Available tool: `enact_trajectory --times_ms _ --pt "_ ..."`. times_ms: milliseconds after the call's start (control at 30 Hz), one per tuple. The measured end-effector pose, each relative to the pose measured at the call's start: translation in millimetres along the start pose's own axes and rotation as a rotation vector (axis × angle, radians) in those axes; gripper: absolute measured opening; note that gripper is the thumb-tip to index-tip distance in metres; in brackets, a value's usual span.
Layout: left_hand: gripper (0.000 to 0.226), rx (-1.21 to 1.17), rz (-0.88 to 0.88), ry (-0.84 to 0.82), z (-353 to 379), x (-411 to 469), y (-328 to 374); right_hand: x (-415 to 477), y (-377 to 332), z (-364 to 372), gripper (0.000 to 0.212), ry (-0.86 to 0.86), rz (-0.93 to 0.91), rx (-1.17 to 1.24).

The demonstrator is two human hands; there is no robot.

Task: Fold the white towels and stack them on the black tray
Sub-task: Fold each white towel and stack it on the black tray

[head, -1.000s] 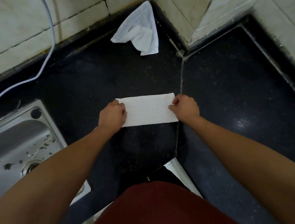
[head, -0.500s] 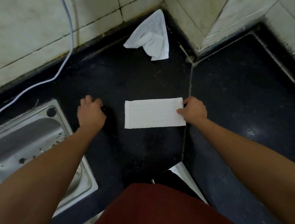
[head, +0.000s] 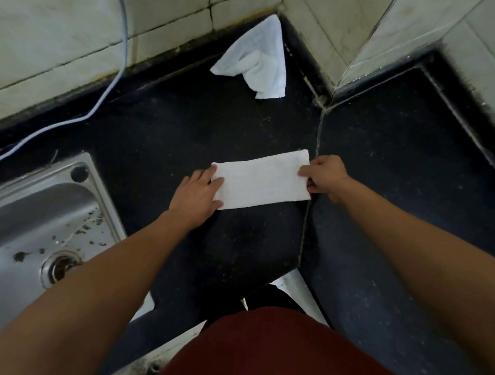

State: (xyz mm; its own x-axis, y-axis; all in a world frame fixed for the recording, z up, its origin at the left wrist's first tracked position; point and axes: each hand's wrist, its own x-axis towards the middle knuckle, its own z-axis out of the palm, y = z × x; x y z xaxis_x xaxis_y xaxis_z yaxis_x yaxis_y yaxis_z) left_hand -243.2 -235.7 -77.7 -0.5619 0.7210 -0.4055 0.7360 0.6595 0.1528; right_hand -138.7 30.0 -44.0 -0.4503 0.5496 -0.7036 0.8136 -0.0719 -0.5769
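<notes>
Pinches one end of folded towel (head: 260, 180) with right grip (head: 324, 175), presses other end under spread left grip (head: 196, 196); risks skewing layers if tugged unevenly.

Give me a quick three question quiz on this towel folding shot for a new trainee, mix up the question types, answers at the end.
1. True or false: the left hand rests straight fingers on the folded towel.
2. Fill in: the right hand ___ the folded towel's right end.
3. The crumpled towel lies: A on the folded towel; B in the corner by the tiled wall; C in the right hand.
Key: 1 true; 2 pinches; 3 B.
</notes>
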Motion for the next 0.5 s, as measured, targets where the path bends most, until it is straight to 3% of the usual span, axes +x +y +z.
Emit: enact_trajectory --times_ms 267,500 --pt "0.040 -0.211 -0.220 0.219 -12.3 -34.0 -25.2 -23.4 -55.2 85.9 0.020 -0.301 -0.093 -0.059" --pt "0.036 -0.234 -0.385 0.211 -8.2 -72.7 -51.7 -17.7 -62.7 155.6 0.034 -0.296 -0.035 -0.189"
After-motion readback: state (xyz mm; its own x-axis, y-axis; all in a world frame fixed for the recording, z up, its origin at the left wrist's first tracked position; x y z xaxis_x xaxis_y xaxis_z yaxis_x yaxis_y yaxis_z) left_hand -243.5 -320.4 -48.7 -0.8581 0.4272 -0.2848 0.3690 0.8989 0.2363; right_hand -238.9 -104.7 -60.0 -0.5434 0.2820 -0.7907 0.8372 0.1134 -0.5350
